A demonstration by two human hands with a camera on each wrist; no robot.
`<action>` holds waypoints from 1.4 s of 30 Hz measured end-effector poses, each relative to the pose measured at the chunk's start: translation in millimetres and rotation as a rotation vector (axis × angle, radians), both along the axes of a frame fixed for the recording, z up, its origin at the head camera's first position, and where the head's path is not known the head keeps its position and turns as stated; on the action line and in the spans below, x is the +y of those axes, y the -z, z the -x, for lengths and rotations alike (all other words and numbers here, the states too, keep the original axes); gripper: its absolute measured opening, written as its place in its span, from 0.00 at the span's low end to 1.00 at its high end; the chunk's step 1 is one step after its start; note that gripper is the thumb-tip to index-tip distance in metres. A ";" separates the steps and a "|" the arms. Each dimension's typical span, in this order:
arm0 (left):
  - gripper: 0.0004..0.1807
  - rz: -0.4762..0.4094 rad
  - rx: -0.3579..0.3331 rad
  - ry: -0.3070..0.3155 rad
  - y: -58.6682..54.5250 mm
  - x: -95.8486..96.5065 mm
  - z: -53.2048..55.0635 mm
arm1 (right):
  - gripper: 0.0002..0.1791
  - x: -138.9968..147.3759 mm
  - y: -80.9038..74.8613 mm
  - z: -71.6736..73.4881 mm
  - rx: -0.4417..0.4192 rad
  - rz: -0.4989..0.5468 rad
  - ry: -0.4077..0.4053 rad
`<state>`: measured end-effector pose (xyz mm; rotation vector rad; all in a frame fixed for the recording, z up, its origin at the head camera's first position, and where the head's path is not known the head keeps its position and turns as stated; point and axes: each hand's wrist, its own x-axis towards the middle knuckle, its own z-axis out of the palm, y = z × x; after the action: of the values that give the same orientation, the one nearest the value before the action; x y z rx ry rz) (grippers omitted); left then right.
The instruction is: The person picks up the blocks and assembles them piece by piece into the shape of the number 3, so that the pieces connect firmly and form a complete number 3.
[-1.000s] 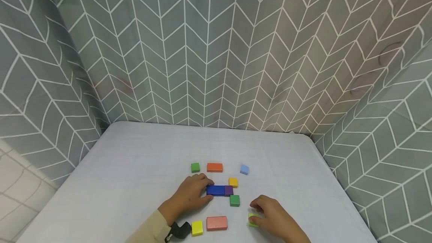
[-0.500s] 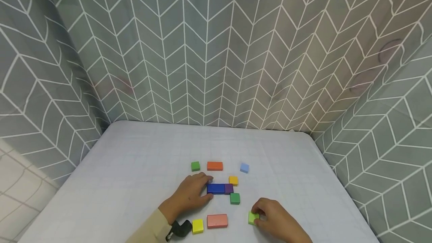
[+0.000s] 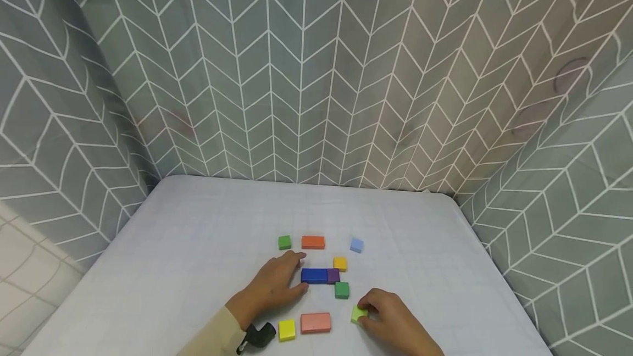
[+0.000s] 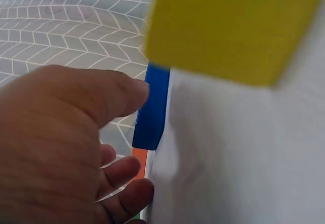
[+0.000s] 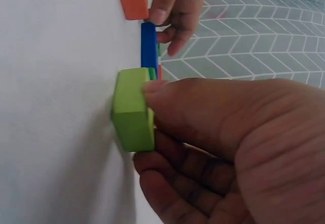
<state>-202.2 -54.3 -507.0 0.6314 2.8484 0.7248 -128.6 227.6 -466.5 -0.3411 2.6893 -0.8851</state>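
Your right hand (image 3: 393, 320) has its grip pinched on the light green block (image 3: 358, 315), thumb on one side and fingers on the other. That block sits at your fingertips, on the inner side of the hand, pointing toward the group in the middle. The relation to watch is from there to the dark green block (image 3: 342, 290): it lies farther from you and a little left of the one you hold, with a gap between them. Your light green block looks about square on top, so it offers no clear long axis, and it stands turned slightly askew. Whether it rests on the surface (image 3: 222, 224) or is just lifted, you cannot tell.

The blue block (image 3: 314, 275) does have a long axis, running left to right, with the purple block (image 3: 333, 275) against its right end. Your left hand (image 3: 272, 284) is nearer to that left end, its grip released, thumb and fingers spread about it; contact is unclear. The right hand is plainly the nearer one to the light green block.

The pink block (image 3: 315, 322) lies left of your pinch, well short of touching. No container shows in any view.
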 end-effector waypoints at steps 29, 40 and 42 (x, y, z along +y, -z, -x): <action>0.13 -0.040 -0.100 0.162 -16.0 7.3 -38.4 | 0.10 -14.7 22.1 0.2 0.216 0.104 -0.029; 0.13 -0.024 -0.028 0.343 -10.4 10.9 -38.1 | 0.09 -14.6 30.2 0.2 0.249 0.169 0.017; 0.13 -0.030 -0.019 0.359 -10.4 11.0 -38.0 | 0.08 -15.1 31.4 0.3 0.264 0.173 0.016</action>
<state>-164.2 -43.3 -496.6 1.0943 2.6026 0.7056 -128.9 212.5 -497.9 -0.5070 2.8616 -1.1551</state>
